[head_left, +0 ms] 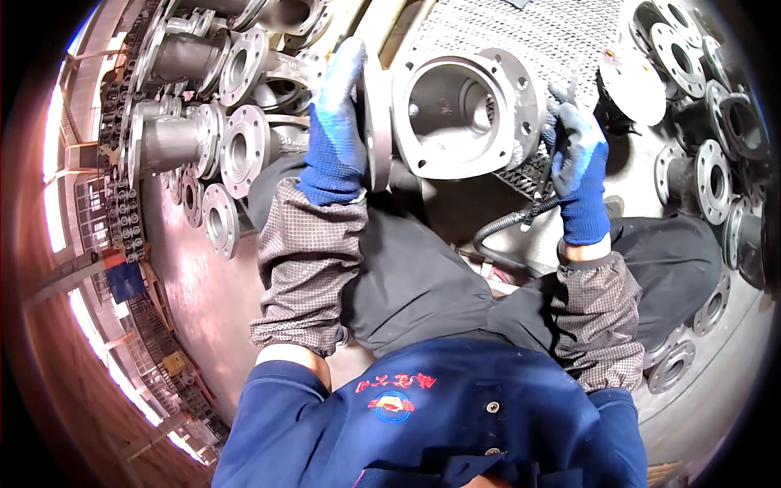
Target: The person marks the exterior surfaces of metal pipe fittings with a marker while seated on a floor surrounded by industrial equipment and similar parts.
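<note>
A grey flanged metal valve body point(508, 122) is held between my gloved hands, above a metal mesh surface. Its wide, hollow opening faces up, with bolt holes in the rim; round flanges stand at its left and right. My left hand point(336, 122) lies along the outer side of the left flange, fingers pointing away from me. Against the right flange rests my right hand point(579, 138), its fingers partly curled and in part shaded. A black ribbed hose point(508, 221) runs up beside my right wrist; its far end is hidden.
Flanged grey castings point(175, 140) are stacked on the left, with a loose flanged piece point(220, 221) lower down. More castings point(714, 183) crowd the right side. The mesh surface point(561, 37) stretches ahead, with a pale round disc-shaped part point(632, 88) at its right. My bent legs point(423, 285) are below.
</note>
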Demonstrator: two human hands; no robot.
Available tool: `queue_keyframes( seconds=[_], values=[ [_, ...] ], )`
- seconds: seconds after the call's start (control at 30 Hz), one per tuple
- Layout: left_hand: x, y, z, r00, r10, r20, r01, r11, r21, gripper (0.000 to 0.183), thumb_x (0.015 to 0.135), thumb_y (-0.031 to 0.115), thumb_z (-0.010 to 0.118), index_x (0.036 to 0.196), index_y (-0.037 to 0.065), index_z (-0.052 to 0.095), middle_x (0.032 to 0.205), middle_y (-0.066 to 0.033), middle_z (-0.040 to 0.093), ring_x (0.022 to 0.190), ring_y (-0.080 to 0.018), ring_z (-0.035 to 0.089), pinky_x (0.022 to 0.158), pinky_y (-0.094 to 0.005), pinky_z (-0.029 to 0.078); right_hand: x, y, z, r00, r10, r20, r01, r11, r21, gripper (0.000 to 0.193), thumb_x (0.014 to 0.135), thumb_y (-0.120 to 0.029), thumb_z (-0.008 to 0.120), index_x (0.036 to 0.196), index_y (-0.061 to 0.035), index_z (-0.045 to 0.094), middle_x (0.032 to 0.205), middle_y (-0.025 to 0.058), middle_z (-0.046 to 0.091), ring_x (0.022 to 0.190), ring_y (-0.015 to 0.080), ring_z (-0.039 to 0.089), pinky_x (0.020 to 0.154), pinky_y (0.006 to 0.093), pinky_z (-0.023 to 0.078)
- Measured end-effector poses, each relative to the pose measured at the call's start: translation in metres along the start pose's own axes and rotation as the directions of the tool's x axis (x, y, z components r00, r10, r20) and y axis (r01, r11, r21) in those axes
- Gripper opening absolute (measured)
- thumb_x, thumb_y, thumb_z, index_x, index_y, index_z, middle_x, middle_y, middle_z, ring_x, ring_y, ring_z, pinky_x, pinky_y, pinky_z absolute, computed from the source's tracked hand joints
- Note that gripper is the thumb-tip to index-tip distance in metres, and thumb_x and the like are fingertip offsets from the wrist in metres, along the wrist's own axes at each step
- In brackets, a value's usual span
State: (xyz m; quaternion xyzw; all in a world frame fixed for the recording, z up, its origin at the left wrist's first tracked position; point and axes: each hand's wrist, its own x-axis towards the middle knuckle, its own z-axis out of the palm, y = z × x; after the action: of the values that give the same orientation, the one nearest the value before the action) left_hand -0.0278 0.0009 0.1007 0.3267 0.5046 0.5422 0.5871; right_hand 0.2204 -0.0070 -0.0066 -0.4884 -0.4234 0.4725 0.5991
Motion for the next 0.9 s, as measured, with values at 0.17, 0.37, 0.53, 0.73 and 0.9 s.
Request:
queue_keyframes(
  seconds=[0.17,0.37,0.53,0.73,0.9],
  values=[
    [0.013,-0.002,-0.007,0.999,0.032,-0.023,-0.032,0.999,0.019,0.046,0.095,0.041,0.049,0.117,0.001,0.056,0.097,-0.014,0.066,0.078,-0.0215,0.065,0.068,-0.0342,0.057,-0.003,-0.01,0.001,0.975,-0.15,0.163,0.208,0.874,-0.439,0.03,0.087,0.005,0.048,0.115,0.0053,0.061,0.117,0.017,0.062,0.101,0.023,0.062,0.089,0.0295,0.048],
    [0.007,0.0,-0.025,0.996,0.07,0.057,-0.079,0.979,0.187,0.042,0.096,0.031,0.05,0.123,-0.001,0.047,0.107,-0.0138,0.062,0.084,-0.0192,0.065,0.073,-0.0356,0.058,-0.003,-0.019,0.014,0.988,0.097,0.122,-0.085,0.991,-0.102,0.033,0.097,-0.009,0.042,0.123,0.0046,0.056,0.121,0.012,0.06,0.106,0.015,0.059,0.088,0.0237,0.048],
    [0.012,-0.003,-0.033,0.993,0.104,-0.049,-0.101,0.994,0.051,0.042,0.096,0.039,0.046,0.115,0.003,0.057,0.101,-0.0108,0.065,0.086,-0.018,0.066,0.074,-0.0293,0.056,-0.002,-0.025,0.026,0.98,0.125,0.154,-0.137,0.988,0.067,0.038,0.1,-0.02,0.043,0.127,0.005,0.051,0.124,0.0118,0.058,0.109,0.0148,0.058,0.087,0.0233,0.048],
    [0.016,-0.006,-0.045,0.996,-0.039,-0.074,0.028,0.989,-0.144,0.044,0.098,0.041,0.039,0.117,0.005,0.055,0.102,-0.0118,0.064,0.084,-0.0215,0.066,0.073,-0.0342,0.058,0.001,-0.025,0.029,0.973,-0.058,0.224,0.109,0.97,-0.218,0.033,0.099,-0.014,0.044,0.123,0.0054,0.055,0.12,0.0111,0.061,0.108,0.0165,0.06,0.085,0.0233,0.049],
    [0.013,-0.001,-0.04,0.987,-0.128,-0.097,0.121,0.989,-0.08,0.052,0.097,0.047,0.039,0.118,0.003,0.053,0.097,-0.0144,0.065,0.074,-0.025,0.066,0.066,-0.036,0.058,0.005,-0.026,0.036,0.983,0.132,0.131,-0.15,0.978,0.144,0.029,0.096,-0.006,0.042,0.117,0.0039,0.059,0.112,0.0122,0.063,0.1,0.0143,0.061,0.082,0.0234,0.05]
  ],
)
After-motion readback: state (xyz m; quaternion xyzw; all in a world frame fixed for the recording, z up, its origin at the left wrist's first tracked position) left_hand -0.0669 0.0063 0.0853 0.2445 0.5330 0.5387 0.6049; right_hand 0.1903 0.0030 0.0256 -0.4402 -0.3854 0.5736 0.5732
